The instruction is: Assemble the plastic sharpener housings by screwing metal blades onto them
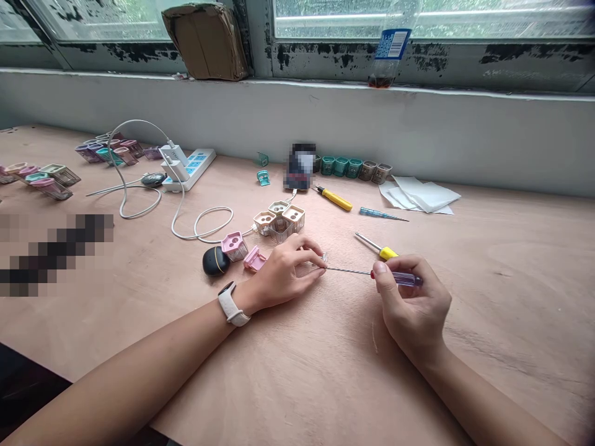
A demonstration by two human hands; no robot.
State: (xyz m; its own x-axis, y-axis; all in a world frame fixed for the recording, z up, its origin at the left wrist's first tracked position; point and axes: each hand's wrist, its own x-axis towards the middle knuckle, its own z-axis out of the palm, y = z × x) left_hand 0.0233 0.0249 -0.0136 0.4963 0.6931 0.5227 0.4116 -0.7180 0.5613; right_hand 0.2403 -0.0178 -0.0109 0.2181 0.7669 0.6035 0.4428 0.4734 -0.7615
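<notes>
My right hand (413,303) is closed around the purple see-through handle of a screwdriver (348,271). Its thin shaft points left, with the tip at the fingertips of my left hand (290,269). The left fingers are pinched on a small clear piece (324,256), mostly hidden by them. Just left of that hand lie a pink sharpener-like case (234,246), a loose pink part (254,259) and a round black case (215,261). Beyond the fingers stand several cream cases (294,215) with holes in their tops.
A yellow-handled screwdriver (387,253), a blue tester screwdriver (379,214), a yellow knife (337,199) and white papers (421,194) lie beyond my right hand. Green and brown cases (341,166) line the wall. White cables run from a power strip (199,166); more coloured cases (56,186) sit left.
</notes>
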